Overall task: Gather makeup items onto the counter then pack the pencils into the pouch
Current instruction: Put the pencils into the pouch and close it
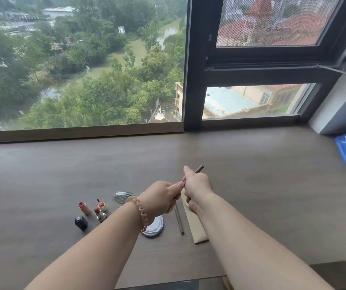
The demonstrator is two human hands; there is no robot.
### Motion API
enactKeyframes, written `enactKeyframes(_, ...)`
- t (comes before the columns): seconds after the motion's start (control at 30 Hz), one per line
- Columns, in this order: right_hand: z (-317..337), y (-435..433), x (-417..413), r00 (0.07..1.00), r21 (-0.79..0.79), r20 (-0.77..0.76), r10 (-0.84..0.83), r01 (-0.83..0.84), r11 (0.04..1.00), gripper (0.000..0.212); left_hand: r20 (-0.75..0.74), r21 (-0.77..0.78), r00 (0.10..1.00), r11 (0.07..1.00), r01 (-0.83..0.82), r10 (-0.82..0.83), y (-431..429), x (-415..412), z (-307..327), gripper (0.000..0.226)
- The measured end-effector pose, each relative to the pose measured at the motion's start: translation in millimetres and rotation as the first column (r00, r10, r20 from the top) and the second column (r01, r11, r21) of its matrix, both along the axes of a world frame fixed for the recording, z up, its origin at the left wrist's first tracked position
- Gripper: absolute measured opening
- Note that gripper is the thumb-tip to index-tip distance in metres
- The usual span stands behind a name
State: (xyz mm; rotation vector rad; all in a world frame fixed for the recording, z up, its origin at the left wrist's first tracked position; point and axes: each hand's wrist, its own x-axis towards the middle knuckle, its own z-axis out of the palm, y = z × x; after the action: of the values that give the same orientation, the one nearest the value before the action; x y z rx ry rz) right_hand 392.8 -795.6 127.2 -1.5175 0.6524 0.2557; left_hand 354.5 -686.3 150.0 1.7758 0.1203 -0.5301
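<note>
Pencil [199,168] gripped in the curled right hand [197,185], its near end pinched by the left hand [161,197] above the counter [262,185] — shaft mostly hidden. Second pencil [180,221] and pouch [196,229] are seen beneath, partly covered.

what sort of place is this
Probably a high-floor apartment or hotel room: a wide wooden counter along a big window looking down on treetops and roofs, with lipsticks laid out.
</note>
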Motion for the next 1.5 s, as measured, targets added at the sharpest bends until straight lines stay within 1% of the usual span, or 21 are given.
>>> enactKeyframes(0.1,-2.9,11.5,1.1,1.0,0.058,0.001,-0.01,0.01,0.998,0.037,-0.179,-0.253,0.984,0.966,-0.058,0.012,5.4,-3.6,-0.5,0.043)
enactKeyframes(0.17,-5.3,-0.4,10.0,0.991,0.034,-0.008,-0.137,0.137,0.99,0.03,-0.261,-0.352,0.964,0.935,-0.05,-0.046,17.3,-8.9,-2.5,0.044)
enactKeyframes(0.23,-3.3,-36.3,22.4,0.955,-0.045,-0.019,-0.296,0.295,0.954,0.024,-0.336,-0.376,0.94,0.923,-0.079,-0.056,38.1,-21.0,-7.2,0.044)
enactKeyframes(0.3,0.9,-77.1,31.2,0.942,-0.109,-0.003,-0.336,0.333,0.937,0.026,-0.412,-0.272,0.909,0.943,-0.191,0.066,62.4,-32.8,-15.9,0.044)
enactKeyframes(0.37,1.5,-91.1,31.9,0.965,-0.13,0.022,-0.261,0.261,0.956,0.032,-0.447,-0.134,0.871,0.948,-0.289,0.203,76.9,-39.1,-29.4,0.043)
enactKeyframes(0.47,-9.7,-70.2,24.1,0.998,-0.081,0.046,-0.05,0.054,0.995,0.035,-0.443,-0.072,0.832,0.912,-0.404,0.334,74.6,-34.8,-44.8,0.042)
enactKeyframes(0.57,-26.9,-46.4,7.8,0.984,-0.032,0.12,0.134,-0.131,0.991,0.023,-0.406,0.012,0.806,0.885,-0.466,0.43,63.1,-24.6,-51.0,0.037)
enactKeyframes(0.63,-40.6,-37.6,-1.2,0.941,-0.165,0.196,0.278,-0.247,0.955,0.011,-0.316,0.082,0.838,0.893,-0.443,0.444,56.2,-19.9,-53.2,0.031)
enactKeyframes(0.73,-61.5,-30.3,-12.6,0.829,-0.472,0.254,0.498,-0.343,0.812,0.011,-0.163,0.212,0.933,0.935,-0.283,0.32,46.8,-17.1,-58.9,0.019)
enactKeyframes(0.77,-68.9,-29.1,-15.9,0.775,-0.601,0.245,0.583,-0.35,0.718,0.008,-0.14,0.242,0.948,0.939,-0.245,0.284,43.3,-16.8,-62.9,0.018)
enactKeyframes(0.83,-81.5,-27.9,-22.3,0.609,-0.864,0.12,0.784,-0.324,0.385,0.022,-0.1,0.298,0.963,0.931,-0.21,0.25,36.3,-15.9,-72.3,0.024)
enactKeyframes(0.87,-87.3,-26.9,-26.1,0.536,-0.918,0.04,0.843,-0.312,0.242,0.035,-0.077,0.346,0.969,0.918,-0.194,0.234,32.9,-15.3,-76.6,0.028)
enactKeyframes(0.9,-94.1,-25.5,-29.5,0.482,-0.934,-0.03,0.876,-0.326,0.147,0.049,-0.054,0.409,0.978,0.897,-0.165,0.204,30.0,-13.9,-80.8,0.032)
enactKeyframes(1.0,-110.1,-21.1,-36.9,0.394,-0.936,-0.17,0.903,-0.353,-0.022,0.078,-0.005,0.622,0.999,0.782,-0.039,0.054,21.9,-8.6,-90.6,0.045)
enactKeyframes(1.1,-120.2,-19.1,-40.7,0.365,-0.941,-0.253,0.896,-0.308,-0.141,0.091,0.046,0.771,0.998,0.637,-0.01,-0.041,15.6,-3.8,-98.2,0.039)
enactKeyframes(1.17,-120.9,-18.2,-41.8,0.346,-0.942,-0.25,0.904,-0.303,-0.144,0.091,0.086,0.828,0.993,0.561,-0.023,-0.086,13.2,-1.4,-104.5,0.04)
enactKeyframes(1.23,-124.5,-18.7,-41.7,0.37,-0.933,-0.224,0.902,-0.348,-0.09,0.087,0.113,0.859,0.985,0.512,-0.029,-0.134,9.9,0.2,-112.2,0.04)
enactKeyframes(1.33,-123.5,-20.2,-44.9,0.433,-0.951,-0.215,0.876,-0.295,-0.088,0.083,0.108,0.883,0.979,0.469,-0.015,-0.172,5.8,-0.8,-116.4,0.038)
enactKeyframes(1.37,-125.9,-21.1,-46.3,0.461,-0.965,-0.171,0.871,-0.257,-0.053,0.078,0.104,0.89,0.978,0.456,-0.011,-0.179,5.0,-0.8,-117.4,0.037)
enactKeyframes(1.43,-131.9,-24.7,-46.9,0.515,-0.983,-0.017,0.857,-0.166,0.08,0.058,0.095,0.897,0.977,0.443,-0.001,-0.191,4.1,0.1,-118.4,0.036)
enactKeyframes(1.5,-131.2,-27.7,-45.9,0.615,-0.981,0.085,0.784,-0.086,0.174,0.036,0.08,0.895,0.979,0.445,0.013,-0.189,4.3,0.5,-118.2,0.038)
